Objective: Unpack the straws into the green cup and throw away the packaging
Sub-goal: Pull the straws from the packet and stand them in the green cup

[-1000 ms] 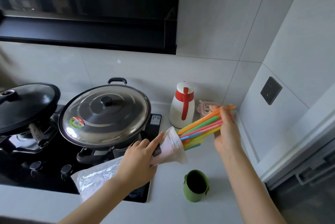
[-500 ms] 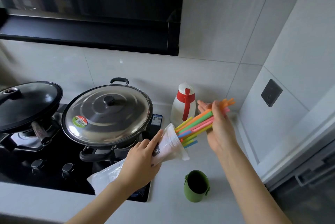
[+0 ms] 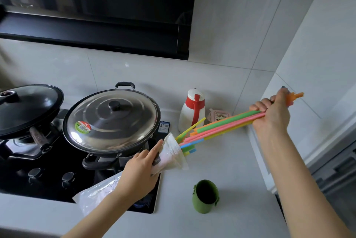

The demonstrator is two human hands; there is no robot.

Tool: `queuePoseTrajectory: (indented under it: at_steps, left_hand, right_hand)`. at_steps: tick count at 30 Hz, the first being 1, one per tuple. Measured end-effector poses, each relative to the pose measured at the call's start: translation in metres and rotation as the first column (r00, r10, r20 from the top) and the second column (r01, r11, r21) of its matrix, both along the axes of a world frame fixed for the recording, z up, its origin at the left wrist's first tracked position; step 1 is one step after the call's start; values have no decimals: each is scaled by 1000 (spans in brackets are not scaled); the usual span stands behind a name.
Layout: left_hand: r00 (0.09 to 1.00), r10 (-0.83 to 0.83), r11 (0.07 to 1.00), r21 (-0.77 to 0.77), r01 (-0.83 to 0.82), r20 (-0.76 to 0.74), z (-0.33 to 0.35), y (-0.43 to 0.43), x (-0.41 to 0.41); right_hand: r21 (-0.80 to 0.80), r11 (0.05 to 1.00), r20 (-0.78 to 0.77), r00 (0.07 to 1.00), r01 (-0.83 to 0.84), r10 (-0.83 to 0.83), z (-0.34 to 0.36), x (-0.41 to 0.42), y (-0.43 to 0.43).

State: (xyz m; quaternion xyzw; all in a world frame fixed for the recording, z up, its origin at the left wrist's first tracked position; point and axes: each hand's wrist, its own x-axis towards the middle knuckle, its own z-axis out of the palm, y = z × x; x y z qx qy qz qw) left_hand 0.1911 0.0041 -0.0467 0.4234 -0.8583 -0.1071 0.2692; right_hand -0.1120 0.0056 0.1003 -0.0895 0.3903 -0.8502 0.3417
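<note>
My left hand (image 3: 139, 167) grips a clear plastic straw packaging (image 3: 171, 152) over the hob's right edge, its open mouth pointing right. My right hand (image 3: 273, 111) is closed around a bundle of coloured straws (image 3: 221, 126) near their far ends, held up to the right by the side wall. Most of the bundle's length is outside the bag; only the lower tips sit at the bag's mouth. The green cup (image 3: 205, 196) stands upright and empty on the white counter, below and between my hands.
A lidded steel wok (image 3: 111, 120) and a black lidded pan (image 3: 27, 108) sit on the black hob (image 3: 48, 170). A white jug with a red lid (image 3: 191, 111) and a small pink box (image 3: 219, 115) stand by the back wall. The side wall is close on the right.
My right hand has pulled the straw bundle far up and to the right, drawing most of it out of the bag. My left hand holds the bag in nearly the same place.
</note>
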Motion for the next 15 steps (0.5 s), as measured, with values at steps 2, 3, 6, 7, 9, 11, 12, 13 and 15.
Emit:
queuePoseTrajectory:
  at_steps: [2, 3, 6, 7, 9, 11, 12, 13, 15]
  left_hand:
    - [1000, 3, 1000, -7, -3, 30, -1, 1, 4]
    - [999, 6, 1000, -5, -6, 45, -2, 2, 6]
    - [997, 24, 1000, 5, -24, 77, -8, 1, 9]
    - [996, 29, 1000, 4, -29, 87, -10, 1, 10]
    - [994, 35, 999, 12, -36, 106, -12, 1, 12]
    - [990, 44, 999, 18, -47, 130, -12, 1, 14]
    - [988, 51, 998, 20, -55, 145, -12, 2, 16]
    - [985, 60, 998, 19, -64, 159, -13, 1, 17]
    - [979, 79, 996, 14, -83, 188, -14, 0, 19]
  right_hand:
    - [-6, 1000, 9, 1000, 17, -17, 1, -15, 5]
    - [-8, 1000, 15, 1000, 26, -26, 2, -22, 8]
    - [-17, 998, 32, 998, 60, -59, 4, -38, 19]
    - [-21, 997, 32, 997, 74, -73, 5, -42, 22]
    - [-33, 994, 25, 994, 106, -105, 5, -49, 29]
    - [-32, 991, 16, 991, 133, -133, 4, -55, 35]
    - [-24, 989, 7, 989, 146, -146, 3, -57, 38]
    - [-12, 987, -7, 987, 159, -159, 2, -60, 41]
    - [8, 983, -41, 982, 184, -183, -2, -65, 47]
